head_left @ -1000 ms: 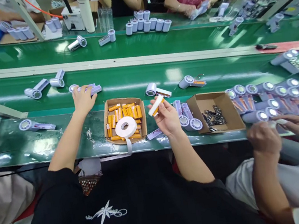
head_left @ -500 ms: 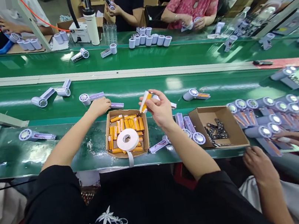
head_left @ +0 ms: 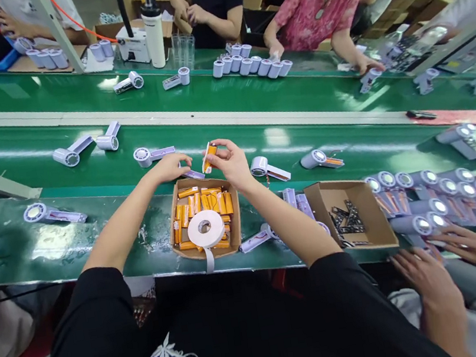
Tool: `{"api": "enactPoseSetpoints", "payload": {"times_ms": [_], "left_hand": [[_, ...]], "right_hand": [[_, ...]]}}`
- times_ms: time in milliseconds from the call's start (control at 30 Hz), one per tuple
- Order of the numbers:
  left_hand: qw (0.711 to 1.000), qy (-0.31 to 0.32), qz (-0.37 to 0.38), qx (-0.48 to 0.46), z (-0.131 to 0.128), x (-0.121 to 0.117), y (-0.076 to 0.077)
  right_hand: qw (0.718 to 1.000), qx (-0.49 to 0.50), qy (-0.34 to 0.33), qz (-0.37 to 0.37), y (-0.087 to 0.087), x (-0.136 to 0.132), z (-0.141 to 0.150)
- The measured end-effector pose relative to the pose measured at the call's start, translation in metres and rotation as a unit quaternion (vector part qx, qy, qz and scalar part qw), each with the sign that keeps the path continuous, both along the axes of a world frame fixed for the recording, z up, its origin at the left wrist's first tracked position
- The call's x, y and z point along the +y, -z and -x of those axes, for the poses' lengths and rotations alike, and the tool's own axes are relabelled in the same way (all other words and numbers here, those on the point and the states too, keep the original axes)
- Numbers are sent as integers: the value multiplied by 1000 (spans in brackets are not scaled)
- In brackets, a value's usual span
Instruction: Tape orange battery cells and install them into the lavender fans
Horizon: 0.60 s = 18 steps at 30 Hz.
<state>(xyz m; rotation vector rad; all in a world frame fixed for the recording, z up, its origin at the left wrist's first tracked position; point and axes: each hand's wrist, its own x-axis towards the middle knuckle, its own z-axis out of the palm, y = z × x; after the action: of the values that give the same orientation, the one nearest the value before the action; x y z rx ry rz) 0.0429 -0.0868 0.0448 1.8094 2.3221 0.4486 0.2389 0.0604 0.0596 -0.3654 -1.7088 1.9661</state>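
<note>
Well to the left of the hands, a pale fan body [head_left: 53,213] lies on the green bench, its round head toward the far left and its handle open. Nearer, on the belt just beyond the left hand, another lavender fan [head_left: 154,154] lies with its hollow handle pointing right.

The left hand [head_left: 170,168] has its fingers bent over a lavender housing [head_left: 194,174], gripping it; a slim, trough-like end pokes out past the fingertips, the rest hidden under the hand.

Below and between the hands sits a cardboard box [head_left: 236,223] of orange cells [head_left: 197,201], a white tape roll [head_left: 215,227] resting on them, its loose end hanging over the near edge.

Just above that housing, the right hand [head_left: 235,166] pinches one orange cell [head_left: 210,156] between thumb and fingers. It's a stubby, bright orange cylinder held upright at a slant, with a white strip standing along its left side and a pale patch at the lower end.

Right of that hand, a lavender fan [head_left: 270,168] lies on the belt, handle slanting down to the right.
</note>
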Motion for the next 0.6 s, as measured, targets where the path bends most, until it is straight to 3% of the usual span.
{"api": "enactPoseSetpoints", "payload": {"times_ms": [100, 200, 333, 433, 600], "left_hand": [[982, -12, -187, 13, -45, -25, -19], [919, 19, -383, 95, -107, -56, -31], [866, 3, -458, 201, -165, -74, -42], [839, -10, -499, 219, -180, -76, -45], [820, -4, -541, 186, -192, -85, -35]], "right_hand": [[997, 37, 60, 31, -16, -17, -30], [990, 82, 109, 39, -29, -44, -58], [981, 125, 146, 33, -36, -81, -83], [971, 168, 167, 46, -38, -101, -93], [957, 198, 187, 101, -41, -126, -106]]}}
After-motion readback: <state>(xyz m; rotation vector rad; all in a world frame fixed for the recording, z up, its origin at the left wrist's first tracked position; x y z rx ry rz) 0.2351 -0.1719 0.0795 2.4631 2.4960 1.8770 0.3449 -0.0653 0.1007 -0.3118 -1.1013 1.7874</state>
